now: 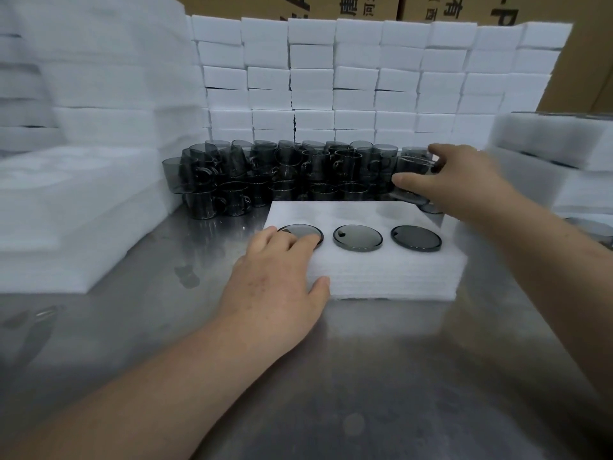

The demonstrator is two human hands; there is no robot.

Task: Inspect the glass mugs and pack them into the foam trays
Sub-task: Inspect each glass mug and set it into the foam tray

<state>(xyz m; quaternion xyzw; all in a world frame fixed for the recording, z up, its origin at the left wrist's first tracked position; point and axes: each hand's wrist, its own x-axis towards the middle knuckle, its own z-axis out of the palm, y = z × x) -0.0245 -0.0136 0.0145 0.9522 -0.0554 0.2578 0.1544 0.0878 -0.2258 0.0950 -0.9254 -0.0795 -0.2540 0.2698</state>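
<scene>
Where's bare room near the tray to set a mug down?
Bare steel table lies in front of the foam tray, and a strip runs between it and the left foam stack. The tray's back row shows no mugs. Crowded behind: the mug pile, where the right hand grips a mug.

Even cool light, soft glare on steel table, left foam stacks blurred, edges bowed

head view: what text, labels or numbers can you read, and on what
"P": large black letter, possibly partial, on the right brown cardboard box, cut by the frame edge.
Black Chinese characters on that box and the left brown cardboard box: cut off, not reliably readable.
White foam blocks, grey glass mugs: no text.
</scene>
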